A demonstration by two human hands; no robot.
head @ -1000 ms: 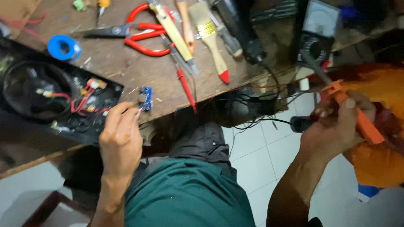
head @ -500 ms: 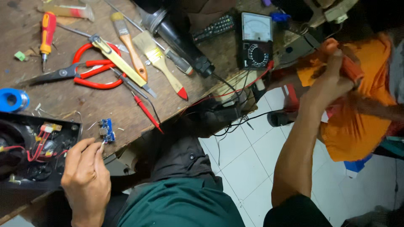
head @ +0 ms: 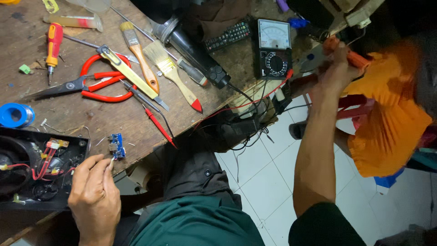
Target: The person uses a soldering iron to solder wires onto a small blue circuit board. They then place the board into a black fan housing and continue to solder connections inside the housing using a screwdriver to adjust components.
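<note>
Board (head: 117,146), small and blue with tiny parts on its face, lies flat near the front edge of our wooden counter (head: 109,119), just right of the black case (head: 41,169). Our left hand (head: 94,196) keeps its grip pressed together, thumb and forefinger pinching a thin pale lead whose tip touches the board's lower edge. Our right hand (head: 336,69) is stretched far off to the right, past the counter's end, its grip closed around an orange-handled tool (head: 348,53); motion blur hides the tool's tip. The case is open on top and holds a round black speaker (head: 13,165), red wires and a small board with a yellow tab. A clear tube (head: 76,21) at the back of the counter holds something yellowish with a red end. Between them lie red-handled scissors (head: 93,84), two brushes (head: 173,75), a red probe (head: 159,127), a meter (head: 273,49) and a blue tape roll (head: 16,115).
</note>
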